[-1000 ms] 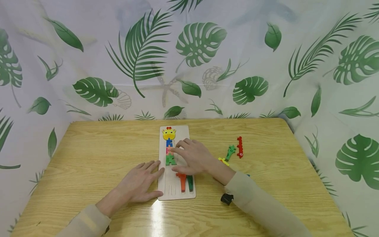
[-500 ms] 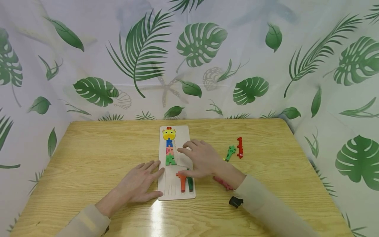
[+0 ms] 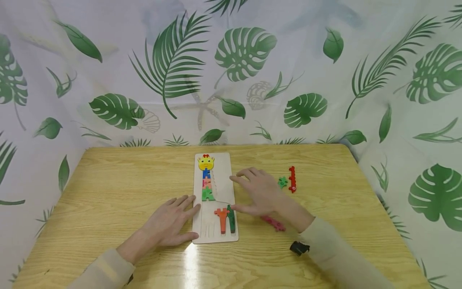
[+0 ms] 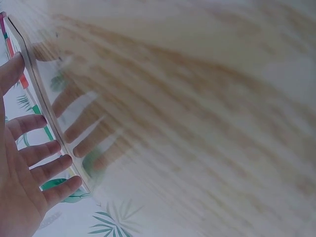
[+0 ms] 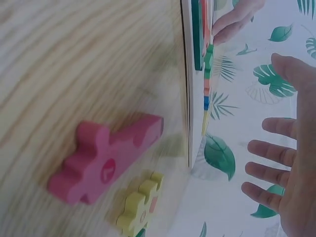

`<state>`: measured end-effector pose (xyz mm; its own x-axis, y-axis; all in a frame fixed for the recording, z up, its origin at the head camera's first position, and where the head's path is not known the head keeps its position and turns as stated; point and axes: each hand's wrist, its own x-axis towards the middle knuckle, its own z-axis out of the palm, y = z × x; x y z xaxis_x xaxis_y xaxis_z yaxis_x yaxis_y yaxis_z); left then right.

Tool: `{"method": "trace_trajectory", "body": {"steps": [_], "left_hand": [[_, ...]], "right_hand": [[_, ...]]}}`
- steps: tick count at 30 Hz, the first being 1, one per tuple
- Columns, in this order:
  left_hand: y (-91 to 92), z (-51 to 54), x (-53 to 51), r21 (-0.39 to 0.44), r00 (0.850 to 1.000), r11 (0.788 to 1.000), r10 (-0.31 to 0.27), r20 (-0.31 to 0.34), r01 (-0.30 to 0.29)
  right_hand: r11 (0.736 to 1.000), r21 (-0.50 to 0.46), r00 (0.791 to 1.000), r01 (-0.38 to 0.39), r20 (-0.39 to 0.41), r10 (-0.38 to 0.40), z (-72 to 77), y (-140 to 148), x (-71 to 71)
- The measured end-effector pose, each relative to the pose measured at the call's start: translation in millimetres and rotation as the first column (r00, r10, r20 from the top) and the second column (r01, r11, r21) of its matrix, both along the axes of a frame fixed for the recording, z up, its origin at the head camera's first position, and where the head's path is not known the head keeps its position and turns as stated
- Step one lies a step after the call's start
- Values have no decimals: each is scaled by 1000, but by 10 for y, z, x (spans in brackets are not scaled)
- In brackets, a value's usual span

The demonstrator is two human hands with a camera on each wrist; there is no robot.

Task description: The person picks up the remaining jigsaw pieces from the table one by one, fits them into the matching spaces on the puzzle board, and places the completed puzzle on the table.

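Note:
A pale wooden puzzle board [image 3: 221, 168] lies on the table. Down its left side run a yellow giraffe-head piece [image 3: 206, 163] and blue [image 3: 206, 174], pink [image 3: 207, 184] and green [image 3: 207, 195] neck pieces. Lower right on it are an orange piece [image 3: 222, 220] and a dark green piece [image 3: 231, 218]. My left hand [image 3: 171, 222] touches the board's left edge with spread, straight fingers. Beside the right edge, my right hand [image 3: 261, 192] holds nothing; in the right wrist view its fingers are apart above a loose pink-red piece [image 5: 108, 158] and a yellow piece [image 5: 140, 202].
Right of my right hand lie a loose green piece [image 3: 282, 182], partly hidden by it, and a red piece [image 3: 292, 179]. The wooden table [image 3: 119, 172] meets a leaf-printed cloth [image 3: 267, 116] at its back.
My right hand has lifted away from the neck pieces and moved right, off most of the board. The pink-red loose piece has come into sight. The left hand stays in place.

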<state>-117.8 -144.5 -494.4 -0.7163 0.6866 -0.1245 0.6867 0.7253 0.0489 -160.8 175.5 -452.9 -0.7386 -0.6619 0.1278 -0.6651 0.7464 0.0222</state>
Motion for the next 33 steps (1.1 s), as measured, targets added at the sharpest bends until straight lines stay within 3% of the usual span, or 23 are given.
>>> {"method": "trace_trajectory", "body": {"steps": [5, 10, 16, 25, 33], "left_hand": [[-6, -1, -3, 6, 1000, 1000, 1, 7, -1], [-10, -2, -8, 11, 1000, 1000, 3, 11, -3], [-8, -8, -13, 12, 1000, 1000, 1, 10, -1], [-4, 2, -13, 6, 1000, 1000, 4, 17, -4], [-2, 9, 0, 1, 1000, 1000, 6, 17, -6]], "right_hand": [[1000, -20, 1000, 3, -21, -3, 10, 116, -6], [998, -50, 1000, 29, 10, -29, 33, 235, 4], [996, -68, 998, 62, 25, -60, -53, 437, -17], [992, -21, 992, 123, -6, -123, -118, 740, -56], [993, -13, 993, 118, 16, -118, -145, 979, -156]]}}
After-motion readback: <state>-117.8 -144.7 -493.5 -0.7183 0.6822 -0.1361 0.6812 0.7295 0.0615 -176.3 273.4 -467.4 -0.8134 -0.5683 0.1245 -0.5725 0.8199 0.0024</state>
